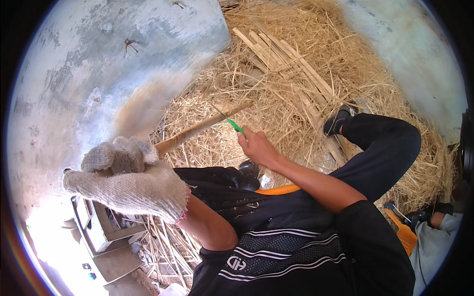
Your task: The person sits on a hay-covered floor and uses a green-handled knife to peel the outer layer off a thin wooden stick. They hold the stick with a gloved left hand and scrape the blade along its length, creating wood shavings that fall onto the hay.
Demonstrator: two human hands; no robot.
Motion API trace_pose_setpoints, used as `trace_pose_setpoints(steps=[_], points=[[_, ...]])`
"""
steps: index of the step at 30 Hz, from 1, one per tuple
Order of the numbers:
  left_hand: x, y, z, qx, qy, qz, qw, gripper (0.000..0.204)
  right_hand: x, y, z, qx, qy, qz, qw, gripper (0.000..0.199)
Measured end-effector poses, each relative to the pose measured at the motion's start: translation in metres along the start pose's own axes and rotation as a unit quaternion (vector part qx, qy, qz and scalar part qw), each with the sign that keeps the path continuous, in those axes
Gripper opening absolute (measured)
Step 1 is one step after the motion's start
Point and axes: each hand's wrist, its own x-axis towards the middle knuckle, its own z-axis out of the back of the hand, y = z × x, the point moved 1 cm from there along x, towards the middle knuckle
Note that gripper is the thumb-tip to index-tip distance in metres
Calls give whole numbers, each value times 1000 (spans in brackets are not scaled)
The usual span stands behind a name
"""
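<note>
My left hand (126,177), in a pale knitted work glove, is closed round one end of a split bamboo strip (190,130). The strip slants away to the right, over the shavings. My bare right hand (259,148) grips the green handle of a knife (235,126). Its thin blade points up and to the left, lying across or right beside the strip near its far part. Whether the edge is biting into the bamboo cannot be made out. The gloved fingers hide the strip's near end.
Bamboo shavings (212,84) cover the floor, with a stack of split strips (296,61) ahead. Pale walls (163,34) rise at both sides. An orange seat (279,189) is under me. At lower left stands a box-like wooden piece (116,266); another person (444,237) sits at lower right.
</note>
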Motion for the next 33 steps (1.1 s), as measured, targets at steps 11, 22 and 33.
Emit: trace_pose_setpoints(steps=[11,22,33], points=[[-1,2,4,21,15,0,1000,59,9,-7,10,-66,-22,-7,998,35],[5,3,0,13,46,-13,999,59,16,-24,14,-68,35,-45,996,35],[-6,-5,3,-7,57,-4,998,59,27,-64,11,-193,4,-52,980,37]])
